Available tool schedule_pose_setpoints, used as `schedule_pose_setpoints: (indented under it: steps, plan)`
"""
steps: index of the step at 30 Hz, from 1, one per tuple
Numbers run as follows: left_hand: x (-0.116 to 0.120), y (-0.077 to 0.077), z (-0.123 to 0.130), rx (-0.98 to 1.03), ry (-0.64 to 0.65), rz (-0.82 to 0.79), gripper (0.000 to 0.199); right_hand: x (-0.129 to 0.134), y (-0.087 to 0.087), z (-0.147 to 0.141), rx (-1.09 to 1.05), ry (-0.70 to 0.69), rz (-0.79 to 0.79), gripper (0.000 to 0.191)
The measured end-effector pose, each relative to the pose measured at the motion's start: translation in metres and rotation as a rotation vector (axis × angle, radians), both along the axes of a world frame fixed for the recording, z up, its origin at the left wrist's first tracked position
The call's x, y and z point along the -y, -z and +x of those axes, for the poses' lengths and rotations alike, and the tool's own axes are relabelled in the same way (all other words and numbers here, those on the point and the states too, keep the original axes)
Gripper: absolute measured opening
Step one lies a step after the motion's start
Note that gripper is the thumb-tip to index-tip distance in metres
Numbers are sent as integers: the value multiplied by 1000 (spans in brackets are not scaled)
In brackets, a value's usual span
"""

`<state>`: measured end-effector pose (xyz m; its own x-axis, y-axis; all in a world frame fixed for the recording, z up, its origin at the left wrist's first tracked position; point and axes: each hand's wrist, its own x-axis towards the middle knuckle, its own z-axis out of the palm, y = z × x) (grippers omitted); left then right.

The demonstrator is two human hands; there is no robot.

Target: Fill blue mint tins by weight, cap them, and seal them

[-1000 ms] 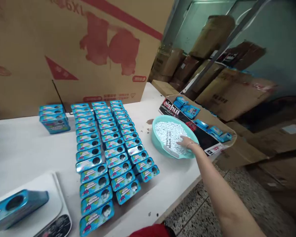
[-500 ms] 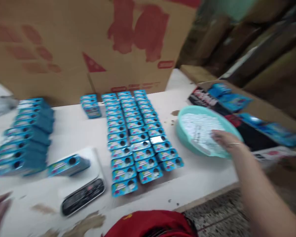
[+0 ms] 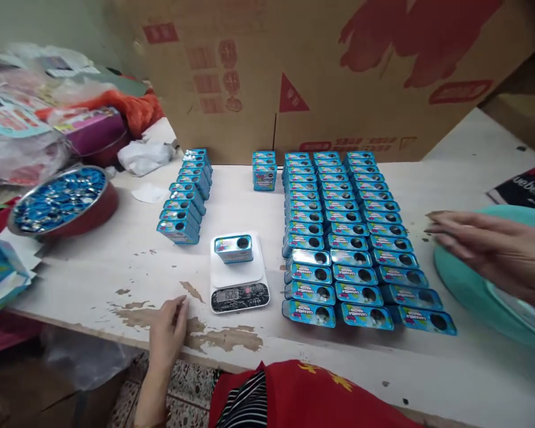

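Observation:
My left hand [image 3: 168,324] rests at the table's front edge, fingers curled together, with nothing visible in them. To its right stands a white kitchen scale [image 3: 238,273] with digits on its display. One blue candy tin [image 3: 234,249] is upright on the scale, with a dark round opening in its top. My right hand [image 3: 494,246], smeared by motion, is over the left rim of a turquoise basin [image 3: 455,279]. Its fingers are pinched together; what they hold, if anything, cannot be made out. Three long rows of blue tins [image 3: 341,241] stand between the scale and the basin.
Another row of tins [image 3: 182,205] stands left of the scale, and a short stack [image 3: 264,172] behind it. A bowl of blue-wrapped sweets [image 3: 111,205] is at the left. A large cardboard box [image 3: 249,113] walls off the back. A dark printed carton [image 3: 524,184] lies beyond the basin.
The view has swung left. My right hand has come up from the white pieces inside the basin to above its left rim. My left hand is now fully in view by the scale.

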<state>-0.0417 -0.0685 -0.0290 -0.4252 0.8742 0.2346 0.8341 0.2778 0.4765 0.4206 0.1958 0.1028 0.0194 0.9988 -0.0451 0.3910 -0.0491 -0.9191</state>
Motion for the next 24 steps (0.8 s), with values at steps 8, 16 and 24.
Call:
schedule_pose_setpoints:
  steps: [8,16,24]
  plan:
    - [11,15,9,14,-48,110,19,26,-22,-224,-5,-768,-176,8]
    - [14,24,4,22,-42,143,18,30,4,-272,409,-970,192,16]
    - [14,29,5,15,-51,146,18,30,2,-270,432,-971,270,19]
